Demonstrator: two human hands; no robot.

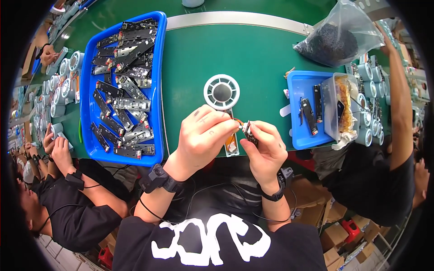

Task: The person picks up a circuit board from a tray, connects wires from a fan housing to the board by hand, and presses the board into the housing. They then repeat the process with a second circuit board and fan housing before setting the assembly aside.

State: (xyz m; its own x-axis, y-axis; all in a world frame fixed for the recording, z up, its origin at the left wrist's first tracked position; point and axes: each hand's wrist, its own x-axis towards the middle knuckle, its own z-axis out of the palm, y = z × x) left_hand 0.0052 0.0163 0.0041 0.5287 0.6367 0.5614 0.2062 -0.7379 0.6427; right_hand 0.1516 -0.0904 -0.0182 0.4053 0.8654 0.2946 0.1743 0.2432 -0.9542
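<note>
In front of me on the green table lies a handheld fan housing with a pale round ring head (pixel 221 92) and an open narrow handle (pixel 232 148). My left hand (pixel 203 135) is closed in a pinch over the handle, at thin orange and red wires (pixel 238 121) with a small white connector at the fingertips. Between the thumb and fingers of my right hand (pixel 266 151) is a small black circuit board (pixel 249 133), held upright beside the connector. My fingers partly hide the board, and I cannot tell whether the connector touches it.
A large blue tray (pixel 163 90) of circuit board modules stands at left. At right are a smaller blue tray (pixel 296 135) with a few boards, a clear plastic box (pixel 332 108), and a bag of dark small parts (pixel 332 43). People work on both sides among more fan housings (pixel 68 88).
</note>
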